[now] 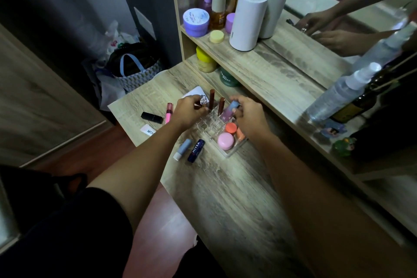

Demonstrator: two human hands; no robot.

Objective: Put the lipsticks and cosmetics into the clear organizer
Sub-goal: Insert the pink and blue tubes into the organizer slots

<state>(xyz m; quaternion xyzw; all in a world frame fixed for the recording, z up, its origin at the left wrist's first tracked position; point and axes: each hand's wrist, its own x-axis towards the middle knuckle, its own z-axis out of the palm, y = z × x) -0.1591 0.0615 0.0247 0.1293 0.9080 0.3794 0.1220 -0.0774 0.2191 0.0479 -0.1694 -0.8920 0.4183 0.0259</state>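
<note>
The clear organizer [208,129] stands on the wooden dresser top. Two brown lipsticks [212,99] stand upright in its far slots, and a pink jar [225,141] with two orange pots [231,127] fills its near compartment. My left hand [188,111] holds a lipstick with a clear faceted cap [203,99] over the organizer's left side. My right hand [247,112] grips a purple tube with a blue cap [229,111], tilted over the slots. Loose on the table lie a black lipstick [151,117], a pink lip gloss [168,112], a light blue balm [182,149] and a navy Nivea stick [195,150].
A white label card [148,131] lies by the table's left edge. The shelf behind holds a white cylinder [248,18], a purple jar [195,22], bottles and a yellow jar [204,61]. A mirror reflects my hands. Clear spray bottles [338,94] stand at right. Bags [133,70] sit on the floor.
</note>
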